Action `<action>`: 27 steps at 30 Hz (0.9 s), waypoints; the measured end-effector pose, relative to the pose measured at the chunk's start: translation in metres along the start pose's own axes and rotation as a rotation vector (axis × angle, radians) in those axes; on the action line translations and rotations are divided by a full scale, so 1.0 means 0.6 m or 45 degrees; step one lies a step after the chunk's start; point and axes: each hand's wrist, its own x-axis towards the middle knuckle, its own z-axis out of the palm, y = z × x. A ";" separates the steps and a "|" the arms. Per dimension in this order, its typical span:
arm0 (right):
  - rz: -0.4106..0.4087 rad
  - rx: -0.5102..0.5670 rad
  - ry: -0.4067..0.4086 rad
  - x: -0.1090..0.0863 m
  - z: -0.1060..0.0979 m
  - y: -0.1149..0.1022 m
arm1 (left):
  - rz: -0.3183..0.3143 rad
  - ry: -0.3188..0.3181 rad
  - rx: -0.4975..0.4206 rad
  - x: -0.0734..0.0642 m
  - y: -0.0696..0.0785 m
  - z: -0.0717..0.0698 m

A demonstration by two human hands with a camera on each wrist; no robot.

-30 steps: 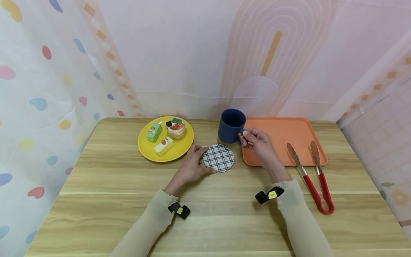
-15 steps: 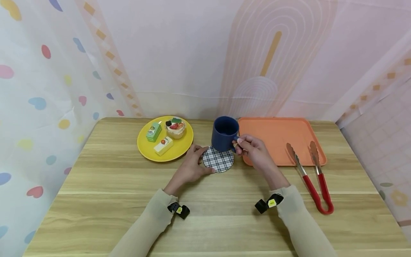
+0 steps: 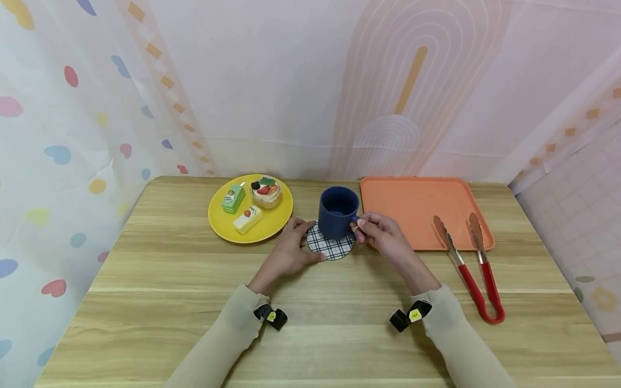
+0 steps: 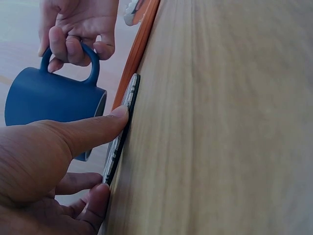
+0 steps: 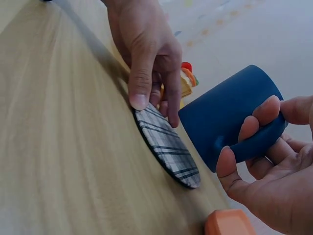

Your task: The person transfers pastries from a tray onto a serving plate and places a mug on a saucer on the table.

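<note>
A dark blue mug (image 3: 333,221) hangs upright just above a round plaid coaster (image 3: 333,250), overlapping its far part in the head view. Both wrist views show a narrow gap between the mug's base (image 5: 195,143) and the coaster. My right hand (image 3: 386,237) grips the mug by its handle (image 4: 92,68), fingers curled through the loop. The coaster lies on the table, and my left hand (image 3: 288,250) holds it at its left edge between thumb (image 4: 93,133) and fingers.
Left of the coaster, a yellow plate (image 3: 220,229) bears a green cake slice (image 3: 233,198), a pale cake slice (image 3: 247,219) and a fruit-topped dessert cup (image 3: 266,194). An orange tray (image 3: 407,210) lies to the right, with red-handled tongs (image 3: 477,291) resting across its front edge.
The mug, in my right hand, has moved left and toward me from beside the tray to over the coaster, and has come lower. My left hand and the coaster have stayed put.
</note>
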 end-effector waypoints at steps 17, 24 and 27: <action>-0.092 -0.041 -0.077 -0.011 0.006 0.029 | 0.034 0.011 -0.008 0.002 0.001 -0.001; -0.081 -0.035 -0.077 -0.012 0.008 0.031 | 0.030 0.013 -0.007 0.001 0.000 0.000; -0.055 -0.046 -0.069 -0.013 0.009 0.030 | 0.029 0.011 -0.010 -0.001 0.000 0.001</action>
